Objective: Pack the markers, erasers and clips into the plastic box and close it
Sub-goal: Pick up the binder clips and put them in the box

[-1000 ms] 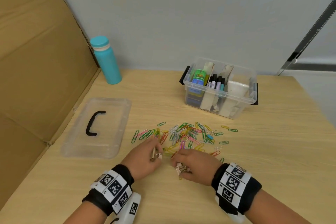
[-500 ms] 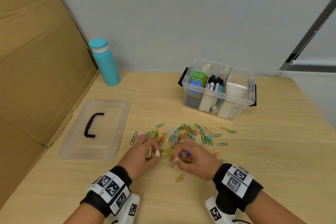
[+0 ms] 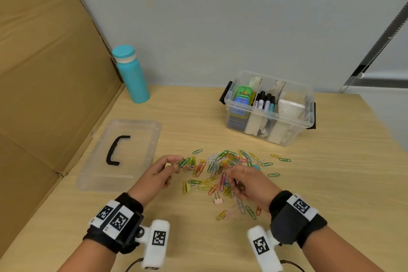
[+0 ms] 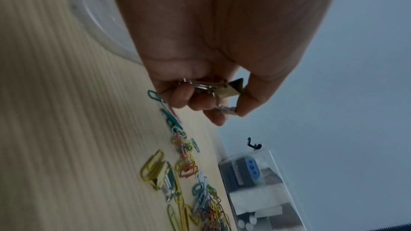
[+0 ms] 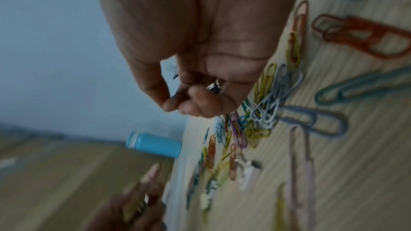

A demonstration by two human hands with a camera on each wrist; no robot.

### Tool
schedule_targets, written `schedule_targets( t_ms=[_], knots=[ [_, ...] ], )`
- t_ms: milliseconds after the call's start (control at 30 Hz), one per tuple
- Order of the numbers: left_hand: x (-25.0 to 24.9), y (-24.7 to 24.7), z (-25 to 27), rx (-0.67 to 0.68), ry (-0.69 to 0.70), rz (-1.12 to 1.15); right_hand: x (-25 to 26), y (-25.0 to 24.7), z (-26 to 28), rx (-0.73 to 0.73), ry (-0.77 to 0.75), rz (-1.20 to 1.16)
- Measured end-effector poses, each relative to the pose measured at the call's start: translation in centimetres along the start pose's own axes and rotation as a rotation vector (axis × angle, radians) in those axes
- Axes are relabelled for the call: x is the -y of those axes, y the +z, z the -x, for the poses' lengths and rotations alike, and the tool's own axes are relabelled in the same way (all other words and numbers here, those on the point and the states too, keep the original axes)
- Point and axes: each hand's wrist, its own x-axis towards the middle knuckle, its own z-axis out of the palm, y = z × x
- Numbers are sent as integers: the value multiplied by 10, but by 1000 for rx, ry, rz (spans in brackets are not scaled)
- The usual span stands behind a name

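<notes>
Both hands are gathering clips scattered near the plastic box: left hand clutches binder clips, right hand grasps something metal. Next, carry them far-right into the box.

Both forearms reach forward over the table, each wrist wrapped in a black band with white coded tags. The left hand is turned with the thumb side up, its fingers curled; thumb and fingers pinch small binder clips. The right hand is palm down, well apart from the left. Its fingers are curled inward and hold a small metal clip against the palm.
</notes>
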Motion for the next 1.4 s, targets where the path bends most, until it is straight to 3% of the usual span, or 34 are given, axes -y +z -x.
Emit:
schedule_targets(
  t_ms=[67, 133, 233, 300, 567, 700, 800, 967, 1033, 1100, 1167, 1233, 1333, 1400],
  knots=[
    [3, 1, 1, 10, -56, 27, -4, 3, 0, -1, -133, 422],
    [5, 4, 1, 14, -97, 35, -6, 8, 0, 97, -261, 781],
    [6, 7, 3, 39, -106, 1, -7, 18, 0, 225, -312, 1182],
    [9, 7, 2, 37, -104, -84, -7, 21, -1, 225, -314, 1297],
    [22, 12, 2, 102, 104, -720, -12, 24, -6, 178, -324, 1275],
    [21, 19, 0, 88, 131, -904, -6, 22, -3, 94, -338, 929],
    [23, 21, -2, 92, 144, -942, 3, 11, 0, -33, -211, 513],
    [21, 21, -3, 107, 157, -918, 4, -12, 2, -104, 34, -521],
    [19, 21, -3, 96, 185, -871, 7, -20, 7, -98, 17, -729],
    [17, 21, -3, 80, 201, -814, 12, -28, 11, -136, -22, -786],
    [13, 22, -3, 66, 209, -768, 16, -40, 10, -217, -33, -682],
    [9, 23, -4, 56, 224, -737, 17, -56, 6, -330, -28, -378],
    [4, 24, -6, 44, 235, -724, 17, -83, 1, -424, -109, 426],
    [2, 25, -9, 27, 236, -723, 16, -93, -1, -314, -127, 895]
  ],
)
